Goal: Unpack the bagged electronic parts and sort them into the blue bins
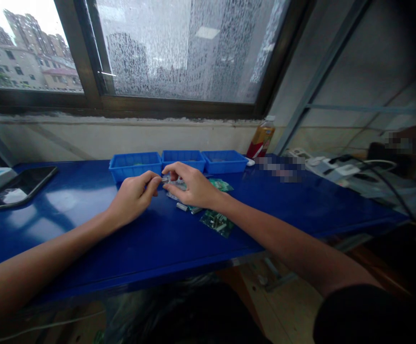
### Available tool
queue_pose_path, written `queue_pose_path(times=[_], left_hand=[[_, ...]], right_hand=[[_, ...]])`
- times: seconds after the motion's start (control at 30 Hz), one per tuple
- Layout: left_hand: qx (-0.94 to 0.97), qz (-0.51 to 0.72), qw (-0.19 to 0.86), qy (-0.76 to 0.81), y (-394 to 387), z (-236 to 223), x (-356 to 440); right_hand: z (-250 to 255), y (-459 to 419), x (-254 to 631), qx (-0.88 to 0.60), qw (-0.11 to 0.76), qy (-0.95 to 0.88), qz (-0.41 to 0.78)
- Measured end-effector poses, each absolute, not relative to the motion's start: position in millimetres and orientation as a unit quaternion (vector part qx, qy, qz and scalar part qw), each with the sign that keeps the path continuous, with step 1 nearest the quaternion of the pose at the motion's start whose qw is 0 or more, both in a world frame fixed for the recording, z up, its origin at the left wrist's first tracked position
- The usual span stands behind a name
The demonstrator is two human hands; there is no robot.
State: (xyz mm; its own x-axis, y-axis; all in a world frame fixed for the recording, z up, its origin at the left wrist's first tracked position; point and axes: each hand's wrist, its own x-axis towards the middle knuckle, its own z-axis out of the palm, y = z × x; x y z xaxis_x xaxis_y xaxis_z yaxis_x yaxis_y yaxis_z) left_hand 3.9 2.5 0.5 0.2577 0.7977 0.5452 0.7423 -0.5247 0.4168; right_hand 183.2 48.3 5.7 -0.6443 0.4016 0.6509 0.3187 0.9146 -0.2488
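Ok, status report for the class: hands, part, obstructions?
Left hand pinching small metallic part. Right hand alongside, apparently open. No obstruction evident; greenish plastic bag nearby.

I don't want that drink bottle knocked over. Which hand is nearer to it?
Right. The right hand is left of the drink bottle and nearer the camera; the left hand is farther left.
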Motion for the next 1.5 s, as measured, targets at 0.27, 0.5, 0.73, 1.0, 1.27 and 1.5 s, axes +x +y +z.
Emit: queue_pose_path(times=[0.27, 0.5, 0.73, 1.0, 1.27, 1.5], left_hand=[[0.790, 0.385, 0.062, 0.473, 3.1, -2.8, 4.8], [0.794, 0.376, 0.036, 0.477, 6.7, -6.0, 3.4], [0.791, 0.363, 0.052, 0.490, 4.8, -1.9, 3.0], [0.794, 0.348, 0.080, 0.492, 1.5, 0.3, 5.2], [0.927, 0.170, 0.016, 0.333, 0.8, -9.5, 6.7], [0.922, 0.140, -0.006, 0.362, -1.1, -7.2, 8.9]], right_hand=[[8.5, 49.8, 182.1, -0.216, 0.371, -0.901, 0.057], [5.5, 52.1, 182.5, -0.230, 0.363, -0.898, 0.092], [7.6, 48.6, 184.3, -0.186, 0.362, -0.913, 0.037], [10.9, 53.5, 184.6, -0.207, 0.386, -0.898, 0.031], [4.8, 119.0, 227.9, -0.384, 0.463, -0.798, -0.040], [-12.8, 149.0, 244.2, -0.439, 0.396, -0.800, -0.097]])
